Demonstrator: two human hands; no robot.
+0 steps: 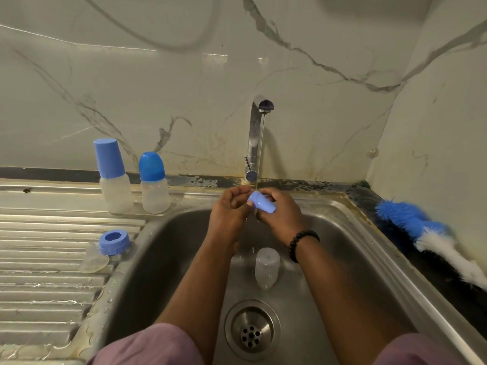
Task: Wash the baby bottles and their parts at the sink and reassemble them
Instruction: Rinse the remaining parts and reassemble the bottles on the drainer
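Now, at nine o'clock two capped bottles stand on the drainboard, a blue ring below them. At centre, your left hand and right hand both curl round the blue cap under the tap's stream. A clear bottle lies in the sink at six o'clock.

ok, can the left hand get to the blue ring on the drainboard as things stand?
Probably yes. The blue ring sits open on the drainboard's edge, left of the left hand, with nothing between. But that hand now steadies the blue cap under the tap, so it must let go first.
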